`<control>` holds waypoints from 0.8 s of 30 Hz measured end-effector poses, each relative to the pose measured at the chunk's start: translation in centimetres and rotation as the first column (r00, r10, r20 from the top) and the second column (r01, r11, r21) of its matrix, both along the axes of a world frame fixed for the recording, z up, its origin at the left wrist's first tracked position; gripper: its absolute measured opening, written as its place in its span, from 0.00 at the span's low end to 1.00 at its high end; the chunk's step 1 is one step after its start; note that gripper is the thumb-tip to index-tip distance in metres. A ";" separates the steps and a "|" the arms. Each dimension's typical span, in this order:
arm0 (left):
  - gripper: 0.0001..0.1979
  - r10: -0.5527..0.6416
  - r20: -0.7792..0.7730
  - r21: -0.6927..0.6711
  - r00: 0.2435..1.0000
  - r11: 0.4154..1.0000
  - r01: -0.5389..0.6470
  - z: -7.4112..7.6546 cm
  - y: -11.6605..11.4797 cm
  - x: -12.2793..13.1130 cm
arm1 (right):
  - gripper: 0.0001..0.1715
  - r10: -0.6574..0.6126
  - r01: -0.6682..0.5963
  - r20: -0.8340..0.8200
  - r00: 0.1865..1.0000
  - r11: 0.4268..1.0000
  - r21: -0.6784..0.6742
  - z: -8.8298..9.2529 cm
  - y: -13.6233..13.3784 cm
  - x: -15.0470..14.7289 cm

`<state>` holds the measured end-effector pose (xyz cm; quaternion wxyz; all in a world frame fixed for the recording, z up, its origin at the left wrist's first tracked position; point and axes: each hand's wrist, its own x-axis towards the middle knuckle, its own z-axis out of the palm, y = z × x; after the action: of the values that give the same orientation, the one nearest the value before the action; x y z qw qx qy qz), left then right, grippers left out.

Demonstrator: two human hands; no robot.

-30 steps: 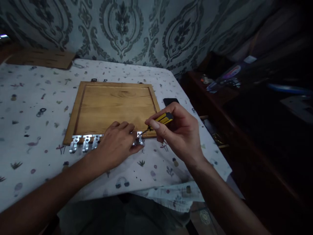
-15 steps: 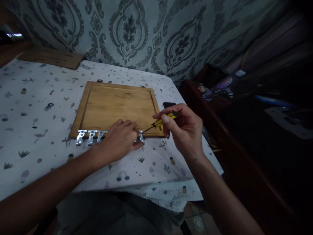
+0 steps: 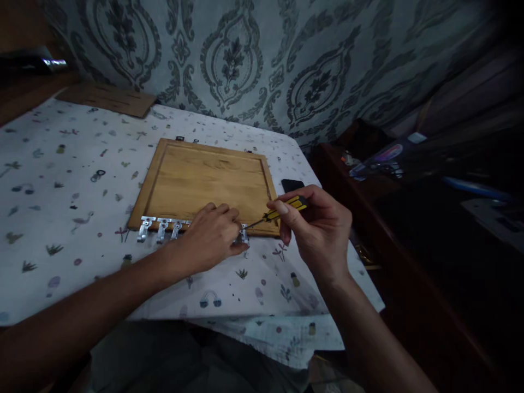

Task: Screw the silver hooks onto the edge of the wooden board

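Observation:
A framed wooden board point(image 3: 213, 180) lies flat on the tablecloth, with a silvery metal hook strip point(image 3: 164, 222) along its near edge. My left hand point(image 3: 213, 233) is bent over the strip near its right end, thumb on the near side, covering several hooks. In my right hand point(image 3: 321, 226) is a screwdriver point(image 3: 282, 209) with a yellow and black handle, pinched between thumb and fingers. Its thin shaft slants down left to the strip's right end beside my left fingertips. Whether the tip sits in a screw is too small to tell.
A dark phone-like object point(image 3: 292, 185) lies right of the board. Flat brown cardboard point(image 3: 108, 100) rests at the back left, against the patterned wall. A small dark metal piece point(image 3: 98, 176) lies left of the board. Dark red furniture point(image 3: 347, 185) stands beyond the table's right edge.
The whole view has shifted slightly, so the board and both hands appear a little further right. My hands keep the same hold on the strip and screwdriver.

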<state>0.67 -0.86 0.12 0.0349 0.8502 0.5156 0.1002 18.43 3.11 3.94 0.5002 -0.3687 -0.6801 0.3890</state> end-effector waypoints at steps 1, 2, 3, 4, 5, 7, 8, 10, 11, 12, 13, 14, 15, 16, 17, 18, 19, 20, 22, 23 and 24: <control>0.16 0.001 0.002 -0.001 1.000 1.000 -0.001 0.0 0.0 0.0 | 0.19 -0.024 0.024 -0.006 1.000 1.000 -0.007 0.0 0.0 -0.2; 0.17 0.002 0.003 -0.003 1.000 1.000 -0.002 -0.1 0.0 0.0 | 0.20 -0.038 0.038 -0.004 0.999 0.999 -0.015 0.0 0.0 -0.3; 0.17 0.002 0.006 -0.005 1.000 1.000 -0.002 -0.1 0.0 0.0 | 0.19 -0.035 0.035 0.004 0.999 0.999 -0.024 0.0 0.0 -0.3; 0.17 0.003 0.008 -0.008 1.000 1.000 -0.002 -0.2 0.1 0.0 | 0.18 -0.013 0.014 0.014 1.000 0.999 -0.031 0.1 0.1 -0.1; 0.17 0.003 0.010 -0.011 1.000 1.000 -0.003 -0.2 0.1 0.0 | 0.17 0.024 -0.023 0.026 0.999 0.999 -0.039 0.1 0.1 0.1; 0.17 0.002 0.012 -0.022 1.000 1.000 -0.002 -0.2 0.2 0.0 | 0.18 0.127 -0.125 0.044 0.991 0.991 -0.048 0.3 0.3 0.8; 0.16 0.001 0.010 -0.033 1.000 0.999 -0.001 -0.1 0.2 0.0 | 0.19 0.177 -0.174 0.050 0.983 0.983 -0.053 0.3 0.3 1.2; 0.16 -0.001 0.001 -0.057 1.000 0.998 0.001 0.0 0.3 0.1 | 0.18 0.231 -0.228 0.064 0.971 0.972 -0.049 0.4 0.4 1.9; 0.15 -0.002 -0.003 -0.065 1.000 0.998 0.002 0.1 0.3 0.1 | 0.17 0.230 -0.227 0.077 0.970 0.973 -0.038 0.5 0.5 2.1; 0.15 -0.003 -0.005 -0.067 1.000 0.998 0.003 0.1 0.3 0.2 | 0.16 0.209 -0.208 0.090 0.974 0.978 -0.019 0.5 0.5 2.2; 0.15 -0.005 -0.003 -0.064 1.000 0.998 0.004 0.0 0.3 0.2 | 0.14 0.173 -0.175 0.103 0.979 0.985 0.007 0.5 0.6 2.3; 0.15 -0.005 0.003 -0.055 1.000 0.998 0.005 -0.1 0.3 0.2 | 0.11 0.134 -0.139 0.111 0.985 0.989 0.045 0.4 0.7 2.2; 0.15 -0.005 0.010 -0.044 1.000 0.999 0.005 -0.2 0.3 0.2 | 0.09 0.096 -0.106 0.110 0.989 0.990 0.089 0.3 0.8 2.1; 0.15 -0.007 0.016 -0.036 1.000 0.999 0.007 -0.3 0.4 0.1 | 0.07 0.066 -0.079 0.103 0.992 0.988 0.132 0.2 1.0 1.9; 0.15 -0.009 0.020 -0.030 1.000 0.999 0.009 -0.3 0.4 0.1 | 0.07 0.043 -0.059 0.092 0.995 0.984 0.171 0.1 1.1 1.7; 0.14 -0.011 0.021 -0.027 1.000 1.000 0.011 -0.4 0.4 0.1 | 0.09 0.031 -0.046 0.080 0.996 0.979 0.200 0.0 1.3 1.5; 0.14 -0.013 0.022 -0.023 1.000 1.000 0.013 -0.4 0.4 0.1 | 0.10 0.029 -0.043 0.072 0.997 0.976 0.213 -0.2 1.5 1.4; 0.14 -0.014 0.021 -0.019 1.000 1.000 0.014 -0.5 0.4 0.1 | 0.11 0.034 -0.047 0.063 0.997 0.976 0.211 -0.2 1.6 1.3; 0.15 -0.011 0.022 -0.012 1.000 1.000 0.011 -0.4 0.4 0.1 | 0.10 0.071 -0.080 0.060 0.996 0.982 0.168 -0.3 1.8 1.4; 0.15 -0.009 0.021 -0.011 1.000 1.000 0.009 -0.4 0.4 0.1 | 0.09 0.101 -0.109 0.062 0.993 0.985 0.137 -0.3 1.8 1.6; 0.15 -0.007 0.020 -0.010 1.000 1.000 0.008 -0.4 0.4 0.1 | 0.08 0.134 -0.141 0.069 0.989 0.985 0.103 -0.2 1.8 1.8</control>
<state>0.78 -0.44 -0.29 0.0447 0.8509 0.5126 0.1058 20.18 4.93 3.71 0.4701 -0.3051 -0.7390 0.3739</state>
